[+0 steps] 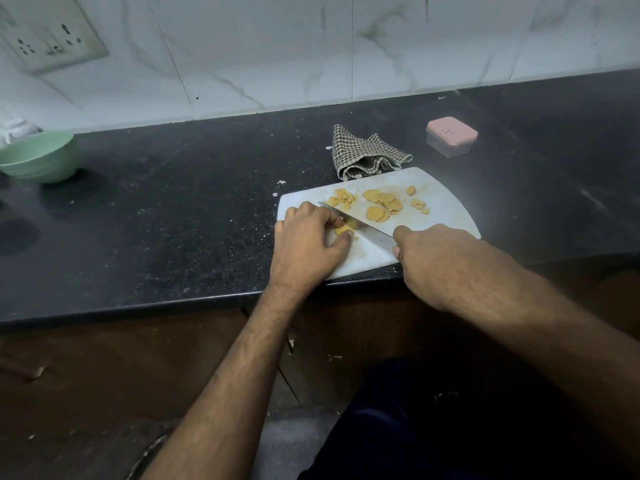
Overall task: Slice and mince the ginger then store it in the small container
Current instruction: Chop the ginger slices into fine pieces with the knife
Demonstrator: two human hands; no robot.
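Note:
A white cutting board [446, 206] lies near the counter's front edge. On it are round ginger slices [382, 205], a heap of chopped bits [342, 198] and small pieces at the right. My left hand [306, 242] pinches a ginger piece [343, 231] against the board. My right hand [438, 258] grips the handle of a knife [360, 226], whose blade lies across the ginger beside my left fingers. The small clear container with a pink lid [451, 136] stands closed on the counter behind the board.
A checked cloth [367, 154] lies bunched at the board's far edge. A green bowl [38, 155] sits at the far left of the black counter [156, 209]. A tiled wall with a socket plate [48, 32] rises behind. Small scraps dot the counter.

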